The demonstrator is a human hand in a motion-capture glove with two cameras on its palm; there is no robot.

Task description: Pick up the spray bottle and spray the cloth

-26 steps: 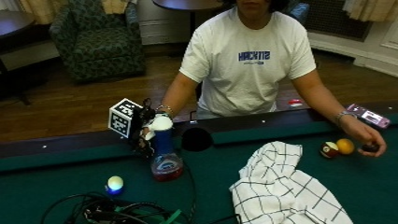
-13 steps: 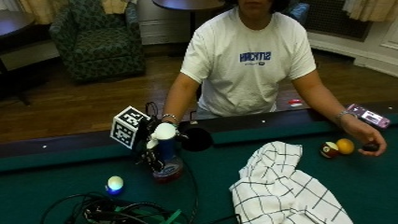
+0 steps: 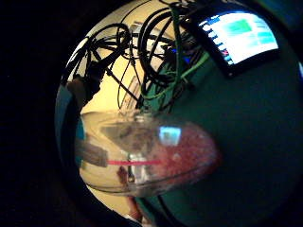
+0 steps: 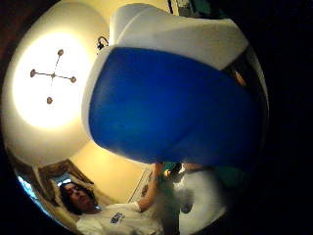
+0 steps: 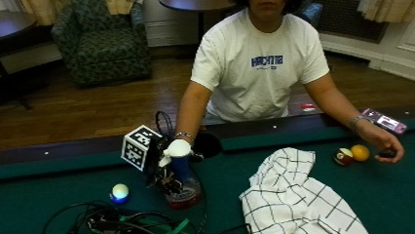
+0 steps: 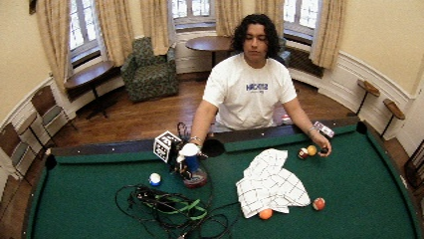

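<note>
The spray bottle [image 5: 179, 175] stands upright on the green felt of the counter [image 5: 58, 190], near its rail in front of the person. It has a white trigger head, a blue neck and a clear rounded body with reddish liquid in the bottom. The gloved right hand [image 5: 165, 163] is at the bottle's neck, fingers wrapped round it just under the head. In the thumb side palm view the blue and white top [image 4: 166, 98] fills most of the picture; the little finger side view shows the clear body with pink liquid [image 3: 156, 153] above the felt.

The white checked cloth [image 5: 295, 200] lies crumpled on the felt, apart from the bottle. The bare left hand [image 5: 386, 148] rests near two billiard balls [image 5: 351, 154]. A tangle of cables [image 6: 169, 206] lies in front of the bottle. Behind the person are a wooden floor, a patterned armchair [image 6: 151, 69] and curtained windows.
</note>
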